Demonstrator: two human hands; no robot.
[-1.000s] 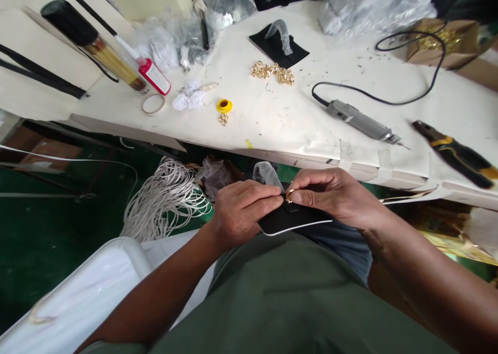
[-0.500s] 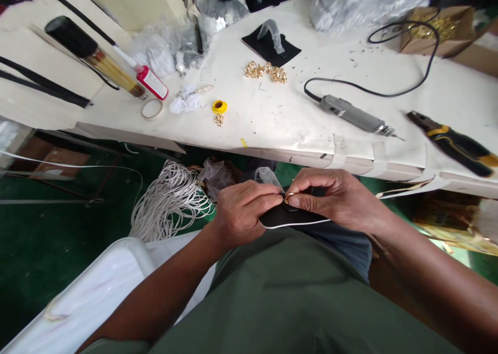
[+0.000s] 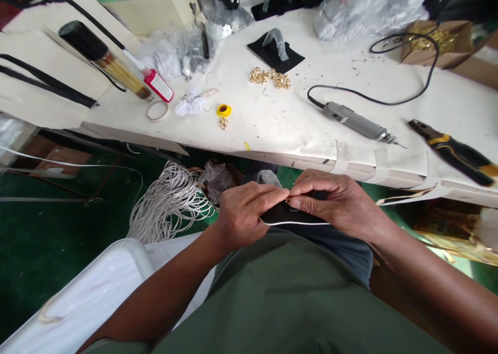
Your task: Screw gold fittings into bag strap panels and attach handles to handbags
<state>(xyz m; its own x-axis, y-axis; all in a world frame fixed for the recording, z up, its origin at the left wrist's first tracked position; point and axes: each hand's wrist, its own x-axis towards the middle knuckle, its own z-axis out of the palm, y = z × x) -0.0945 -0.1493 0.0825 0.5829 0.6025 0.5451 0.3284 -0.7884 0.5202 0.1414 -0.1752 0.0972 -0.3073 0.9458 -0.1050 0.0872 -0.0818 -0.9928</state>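
Over my lap, my left grip holds a black panel — likely light, flexible, best taken by its edge. My right grip pinches a small gold fitting, probably slippery. Far — gold pieces on the white surface.

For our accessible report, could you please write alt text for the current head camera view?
Two bare hands, left and right, work a small gold-coloured piece at a black panel in front of a pale workbench. On the bench lie gold-coloured fittings, a grey corded rotary tool and pliers with black-and-yellow handles.
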